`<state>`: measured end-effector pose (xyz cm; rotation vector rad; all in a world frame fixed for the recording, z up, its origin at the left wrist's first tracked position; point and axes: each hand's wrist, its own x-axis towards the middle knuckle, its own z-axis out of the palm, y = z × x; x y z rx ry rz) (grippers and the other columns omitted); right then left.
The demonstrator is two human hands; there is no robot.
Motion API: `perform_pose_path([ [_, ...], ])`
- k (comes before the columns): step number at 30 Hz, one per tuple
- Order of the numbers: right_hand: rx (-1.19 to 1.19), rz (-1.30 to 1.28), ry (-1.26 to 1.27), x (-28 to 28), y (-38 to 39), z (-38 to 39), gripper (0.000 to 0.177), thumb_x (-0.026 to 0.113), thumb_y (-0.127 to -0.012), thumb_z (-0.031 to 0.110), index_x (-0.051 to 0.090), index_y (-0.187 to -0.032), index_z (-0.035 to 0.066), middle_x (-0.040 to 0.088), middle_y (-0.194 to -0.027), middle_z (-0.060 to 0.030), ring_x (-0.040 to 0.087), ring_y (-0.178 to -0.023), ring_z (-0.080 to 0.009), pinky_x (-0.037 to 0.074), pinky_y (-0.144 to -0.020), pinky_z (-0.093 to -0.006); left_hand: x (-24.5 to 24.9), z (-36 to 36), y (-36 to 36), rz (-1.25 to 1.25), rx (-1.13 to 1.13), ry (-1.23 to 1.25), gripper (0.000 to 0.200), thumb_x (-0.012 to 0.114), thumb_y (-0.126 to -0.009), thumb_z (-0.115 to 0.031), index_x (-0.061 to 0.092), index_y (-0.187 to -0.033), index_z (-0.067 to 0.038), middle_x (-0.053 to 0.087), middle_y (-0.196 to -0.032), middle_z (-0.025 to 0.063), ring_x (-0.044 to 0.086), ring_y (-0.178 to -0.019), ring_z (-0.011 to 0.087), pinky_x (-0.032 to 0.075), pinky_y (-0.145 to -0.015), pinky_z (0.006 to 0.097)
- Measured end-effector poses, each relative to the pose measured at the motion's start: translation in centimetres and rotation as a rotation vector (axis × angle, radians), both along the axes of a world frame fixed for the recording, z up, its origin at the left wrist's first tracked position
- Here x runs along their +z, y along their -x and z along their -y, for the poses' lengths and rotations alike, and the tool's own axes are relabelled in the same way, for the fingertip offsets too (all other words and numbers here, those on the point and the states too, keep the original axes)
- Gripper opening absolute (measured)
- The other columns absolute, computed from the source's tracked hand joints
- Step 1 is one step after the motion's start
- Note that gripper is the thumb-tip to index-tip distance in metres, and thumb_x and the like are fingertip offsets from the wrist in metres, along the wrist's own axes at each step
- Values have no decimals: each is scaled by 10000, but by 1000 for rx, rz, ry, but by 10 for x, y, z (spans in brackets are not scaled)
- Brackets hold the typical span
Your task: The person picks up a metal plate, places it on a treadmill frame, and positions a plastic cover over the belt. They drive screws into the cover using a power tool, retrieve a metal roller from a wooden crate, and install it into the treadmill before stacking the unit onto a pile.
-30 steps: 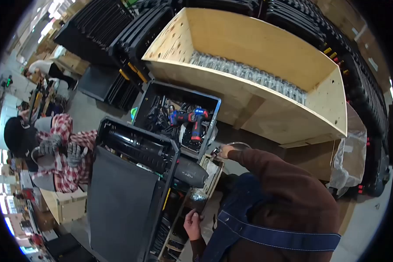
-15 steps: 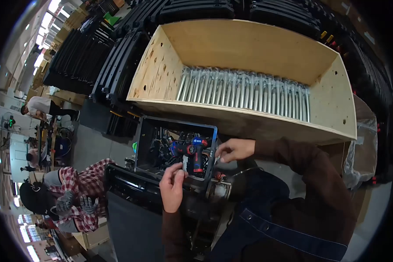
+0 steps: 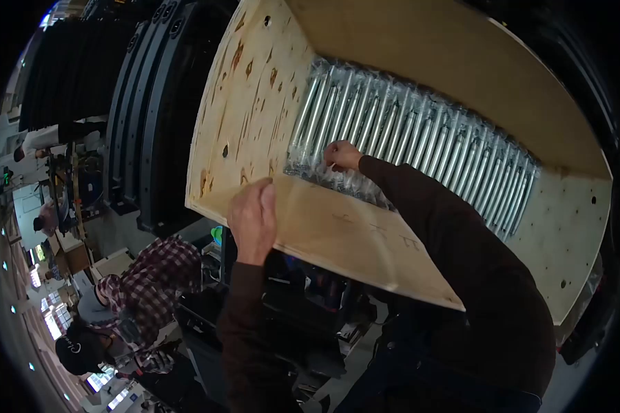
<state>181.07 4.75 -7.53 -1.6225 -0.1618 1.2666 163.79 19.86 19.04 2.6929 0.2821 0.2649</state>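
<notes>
In the head view my right hand (image 3: 342, 156) reaches down inside a wooden crate (image 3: 248, 103). Its fingers are closed at the near ends of a row of shiny metal tubes (image 3: 386, 131) in clear plastic wrap. What is between the fingertips is hidden. At the crate's near wall, toward its left part, is my left hand (image 3: 253, 220), its fingers stretched upward and holding nothing visible. Whether this hand touches the rim cannot be made out.
Below the crate, a dark bin holding tools (image 3: 327, 289) is partly hidden in shadow. A person in a checked shirt (image 3: 151, 275) bends at lower left. Long black metal parts (image 3: 151, 103) stand stacked left of the crate.
My view has moved closer to the crate. My right hand has gone from the tool bin's edge into the crate, onto the tubes. My left hand has left the bin and risen to the crate's near wall.
</notes>
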Motion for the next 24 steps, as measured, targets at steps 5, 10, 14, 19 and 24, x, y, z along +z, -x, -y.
perform_pose_path([
  [5,127,238,82,-125,9,-85,573,718,-864,279,528,-1349,41,637,-1165,-209,678,-952,-305,566,-769,-437,2,1,-10,-136,101,155,221,636,-891,-153,690,-1065,-28,691,-900,124,642,-834,327,493,-773,395],
  [10,278,742,201,-193,57,-145,509,654,-867,210,463,-1318,74,608,-1159,-231,667,-928,-409,553,-732,-509,7,-4,-18,-304,110,151,284,706,-824,-181,697,-1073,-45,688,-843,68,644,-764,258,493,-724,349],
  [14,255,915,143,-214,71,-154,372,599,-853,122,490,-1207,92,578,-1134,-210,665,-840,-433,552,-665,-508,2,-5,-15,-333,159,140,297,756,-788,-173,705,-1055,-54,679,-827,50,631,-720,234,485,-690,323],
  [19,306,848,33,-130,55,-105,322,627,-875,186,498,-1152,84,597,-1078,-196,661,-875,-408,528,-699,-525,4,-1,-14,-234,139,117,260,769,-791,-154,710,-1025,-55,662,-789,53,636,-711,234,484,-672,325],
  [24,138,826,-236,12,-32,-34,352,728,-849,249,562,-1079,42,618,-883,-154,664,-768,-336,511,-672,-476,-3,5,-4,-16,116,89,267,760,-809,-149,693,-1042,-37,658,-787,76,642,-712,300,509,-686,377],
])
